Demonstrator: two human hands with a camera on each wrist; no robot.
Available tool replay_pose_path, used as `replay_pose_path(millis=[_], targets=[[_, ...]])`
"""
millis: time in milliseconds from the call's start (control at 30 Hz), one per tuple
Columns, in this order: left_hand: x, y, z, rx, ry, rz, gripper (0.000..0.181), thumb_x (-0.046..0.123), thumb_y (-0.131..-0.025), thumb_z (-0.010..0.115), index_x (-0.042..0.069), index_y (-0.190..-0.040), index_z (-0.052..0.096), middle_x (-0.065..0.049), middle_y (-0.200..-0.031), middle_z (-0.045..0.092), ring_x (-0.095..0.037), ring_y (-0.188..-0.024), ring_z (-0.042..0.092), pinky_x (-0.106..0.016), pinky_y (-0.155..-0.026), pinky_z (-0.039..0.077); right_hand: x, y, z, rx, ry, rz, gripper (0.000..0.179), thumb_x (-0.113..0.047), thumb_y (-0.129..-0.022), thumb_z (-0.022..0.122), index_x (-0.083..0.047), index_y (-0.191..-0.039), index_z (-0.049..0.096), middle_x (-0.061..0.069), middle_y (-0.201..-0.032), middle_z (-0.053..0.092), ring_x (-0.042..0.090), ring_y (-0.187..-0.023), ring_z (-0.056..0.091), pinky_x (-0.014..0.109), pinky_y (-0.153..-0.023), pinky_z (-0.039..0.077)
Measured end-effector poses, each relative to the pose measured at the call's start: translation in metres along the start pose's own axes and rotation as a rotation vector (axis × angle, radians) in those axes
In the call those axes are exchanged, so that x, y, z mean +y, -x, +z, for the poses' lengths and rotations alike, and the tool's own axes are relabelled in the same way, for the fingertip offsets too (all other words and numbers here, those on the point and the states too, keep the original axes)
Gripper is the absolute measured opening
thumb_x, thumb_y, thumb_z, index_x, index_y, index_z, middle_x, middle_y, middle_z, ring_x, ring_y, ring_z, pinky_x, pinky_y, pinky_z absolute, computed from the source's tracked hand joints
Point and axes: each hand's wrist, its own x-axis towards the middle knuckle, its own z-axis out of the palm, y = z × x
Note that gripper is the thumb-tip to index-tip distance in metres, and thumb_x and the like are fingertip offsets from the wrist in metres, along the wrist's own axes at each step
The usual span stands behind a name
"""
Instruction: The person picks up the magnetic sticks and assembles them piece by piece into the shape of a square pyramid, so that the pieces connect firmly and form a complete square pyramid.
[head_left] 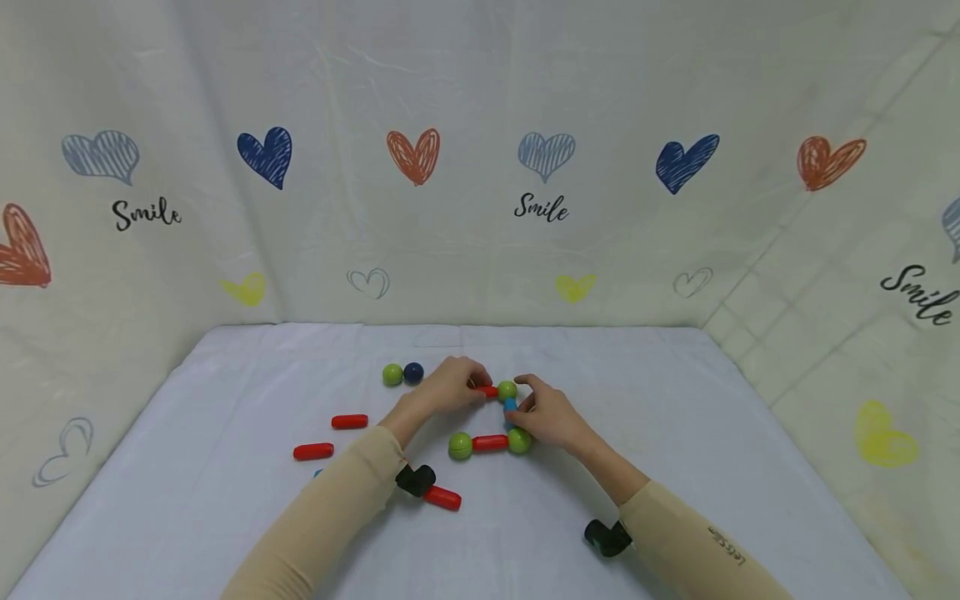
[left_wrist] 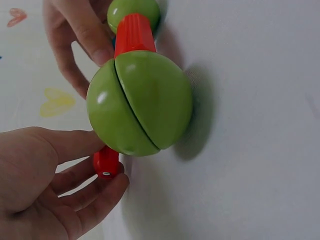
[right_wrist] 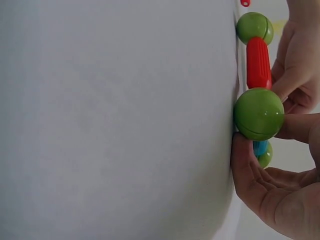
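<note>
My left hand (head_left: 453, 385) pinches a red rod (head_left: 490, 392) between thumb and fingers. The rod's right end meets the far green ball (head_left: 507, 390); whether they are joined I cannot tell. From that ball a blue rod (head_left: 511, 405) runs to a nearer green ball (head_left: 519, 441). My right hand (head_left: 551, 414) holds the blue rod, its fingers partly hiding it. Another red rod (head_left: 491, 443) links the nearer ball to a left green ball (head_left: 461, 446), which has a groove. In the left wrist view, the held red rod (left_wrist: 106, 162) shows its end below that grooved ball (left_wrist: 145, 100).
Loose red rods (head_left: 349, 422) lie on the left of the white cloth, one (head_left: 442, 498) near my left wrist. A green ball (head_left: 392, 374) and a dark blue ball (head_left: 413, 372) sit behind my left hand. A blue piece (head_left: 318, 472) is mostly hidden by my sleeve.
</note>
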Motion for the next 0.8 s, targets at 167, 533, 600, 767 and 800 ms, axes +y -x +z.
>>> replay_pose_path(millis=[167,533,600,767,800], targets=[[0.0,0.002,0.0,-0.006,-0.003,-0.012,0.019,0.006,-0.094,0.074,0.006,-0.112,0.075,-0.002,-0.1,0.071,-0.017,-0.092,0.062,-0.035,-0.09,0.054,-0.001,0.001,0.0,-0.004,-0.001,-0.011,0.057,-0.014,-0.093,0.075,-0.002,-0.143,0.051,0.007,-0.089,0.065,0.017,-0.073,0.06,0.031,-0.065,0.052],[-0.005,0.012,-0.005,-0.003,0.0,-0.041,0.023,0.011,-0.094,0.076,0.007,-0.116,0.074,-0.003,-0.106,0.071,-0.017,-0.094,0.063,-0.032,-0.086,0.055,0.0,0.001,0.0,-0.013,-0.005,-0.017,0.057,-0.015,-0.092,0.075,-0.001,-0.142,0.052,0.007,-0.091,0.065,0.018,-0.075,0.06,0.031,-0.066,0.053],[-0.005,0.016,-0.008,-0.001,0.006,-0.044,0.024,0.012,-0.094,0.076,0.007,-0.117,0.073,-0.004,-0.108,0.071,-0.018,-0.095,0.063,-0.033,-0.086,0.056,0.0,0.0,0.0,-0.012,0.002,-0.009,0.057,-0.015,-0.093,0.075,-0.002,-0.143,0.052,0.007,-0.092,0.064,0.019,-0.076,0.06,0.031,-0.066,0.053],[-0.005,0.026,-0.016,0.02,0.013,-0.049,0.026,0.012,-0.095,0.075,0.006,-0.12,0.072,-0.005,-0.11,0.07,-0.02,-0.097,0.064,-0.033,-0.085,0.056,0.001,-0.003,0.001,-0.011,0.013,0.015,0.058,-0.016,-0.093,0.076,-0.005,-0.144,0.051,0.006,-0.093,0.064,0.019,-0.077,0.06,0.031,-0.068,0.055],[-0.006,0.028,-0.018,0.03,0.006,-0.046,0.026,0.011,-0.095,0.075,0.005,-0.12,0.072,-0.005,-0.108,0.07,-0.02,-0.097,0.064,-0.032,-0.084,0.056,0.001,-0.003,0.002,-0.013,0.013,0.018,0.058,-0.016,-0.093,0.076,-0.005,-0.144,0.051,0.006,-0.093,0.064,0.019,-0.077,0.06,0.031,-0.069,0.055]])
